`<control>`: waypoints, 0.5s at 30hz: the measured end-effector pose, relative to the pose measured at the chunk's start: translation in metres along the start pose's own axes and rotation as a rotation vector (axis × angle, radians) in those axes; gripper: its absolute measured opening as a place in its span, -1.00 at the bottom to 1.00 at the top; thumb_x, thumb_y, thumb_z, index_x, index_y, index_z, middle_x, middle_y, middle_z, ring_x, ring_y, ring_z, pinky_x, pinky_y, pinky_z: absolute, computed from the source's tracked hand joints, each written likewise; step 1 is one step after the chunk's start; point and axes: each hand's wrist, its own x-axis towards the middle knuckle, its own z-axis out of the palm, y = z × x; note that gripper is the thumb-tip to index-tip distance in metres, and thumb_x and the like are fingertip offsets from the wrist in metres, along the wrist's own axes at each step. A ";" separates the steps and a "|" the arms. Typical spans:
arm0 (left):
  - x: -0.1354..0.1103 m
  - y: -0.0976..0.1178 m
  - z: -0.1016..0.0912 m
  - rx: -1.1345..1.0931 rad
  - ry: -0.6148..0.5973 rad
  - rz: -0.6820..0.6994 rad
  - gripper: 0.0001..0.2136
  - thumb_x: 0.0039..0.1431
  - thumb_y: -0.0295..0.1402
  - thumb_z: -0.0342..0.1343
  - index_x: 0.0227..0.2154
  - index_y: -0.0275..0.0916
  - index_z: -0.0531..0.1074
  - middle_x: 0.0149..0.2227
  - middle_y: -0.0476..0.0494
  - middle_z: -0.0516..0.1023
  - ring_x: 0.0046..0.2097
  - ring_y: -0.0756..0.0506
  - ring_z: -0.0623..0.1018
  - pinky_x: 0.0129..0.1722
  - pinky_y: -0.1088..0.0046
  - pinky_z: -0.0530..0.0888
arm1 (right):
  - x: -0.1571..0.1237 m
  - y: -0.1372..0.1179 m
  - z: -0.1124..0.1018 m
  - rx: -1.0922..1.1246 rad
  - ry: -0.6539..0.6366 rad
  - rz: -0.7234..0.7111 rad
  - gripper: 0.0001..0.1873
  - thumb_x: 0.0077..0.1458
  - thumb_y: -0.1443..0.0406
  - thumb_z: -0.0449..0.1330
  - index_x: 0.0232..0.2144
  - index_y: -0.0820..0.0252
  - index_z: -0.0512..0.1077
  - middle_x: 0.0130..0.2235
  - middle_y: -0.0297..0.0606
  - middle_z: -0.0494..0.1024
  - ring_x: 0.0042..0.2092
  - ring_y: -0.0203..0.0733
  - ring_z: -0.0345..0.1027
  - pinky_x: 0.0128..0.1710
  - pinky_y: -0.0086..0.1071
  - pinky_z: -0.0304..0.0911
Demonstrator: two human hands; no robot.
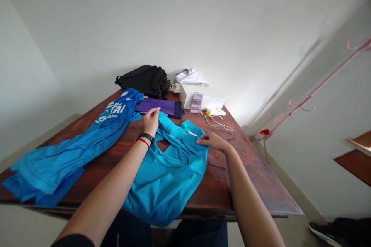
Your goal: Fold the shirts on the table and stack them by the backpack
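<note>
A turquoise shirt (pixel 171 170) lies spread on the dark wooden table (pixel 240 162), its lower part hanging over the near edge. My left hand (pixel 151 120), with a black band and a red string on the wrist, pinches the shirt's far left shoulder. My right hand (pixel 211 141) grips the cloth at the shirt's right shoulder near the collar. A folded purple garment (pixel 158 107) lies just beyond my left hand.
A darker blue shirt with white lettering (pixel 75 150) sprawls over the table's left side. At the far end stand a black backpack (pixel 145 80), a white box (pixel 199 100), white cloth (pixel 189 77) and a white cable (pixel 216 120). A pink rack (pixel 313 94) leans at right.
</note>
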 end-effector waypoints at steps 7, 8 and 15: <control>0.008 0.030 -0.018 -0.022 -0.020 -0.083 -0.68 0.02 -0.32 0.14 -0.19 -0.31 0.64 -0.14 -0.25 0.67 -0.09 -0.21 0.61 -0.04 0.26 0.52 | -0.041 -0.008 -0.015 -0.169 0.122 -0.129 -0.61 0.10 0.03 0.24 -0.56 0.18 0.35 -0.53 -0.42 0.34 -0.44 -0.28 0.17 -0.43 -0.40 0.06; 0.008 0.038 -0.022 -0.023 -0.046 -0.098 -0.66 -0.01 -0.35 0.15 -0.16 -0.30 0.64 -0.18 -0.23 0.68 -0.15 -0.20 0.62 -0.10 0.27 0.54 | -0.050 -0.011 -0.022 -0.184 0.199 -0.143 -0.63 0.13 0.04 0.22 -0.53 0.18 0.38 -0.50 -0.39 0.38 -0.42 -0.26 0.21 -0.42 -0.39 0.09; -0.014 0.117 -0.056 0.223 -0.359 0.275 -0.48 0.03 -0.45 0.11 0.12 -0.20 0.51 0.00 -0.14 0.62 -0.06 -0.18 0.60 -0.04 0.30 0.53 | -0.125 -0.045 -0.054 -0.128 0.716 -0.260 -0.76 0.25 0.10 0.16 -0.28 0.14 0.43 -0.35 -0.29 0.53 -0.28 -0.15 0.39 -0.28 -0.35 0.26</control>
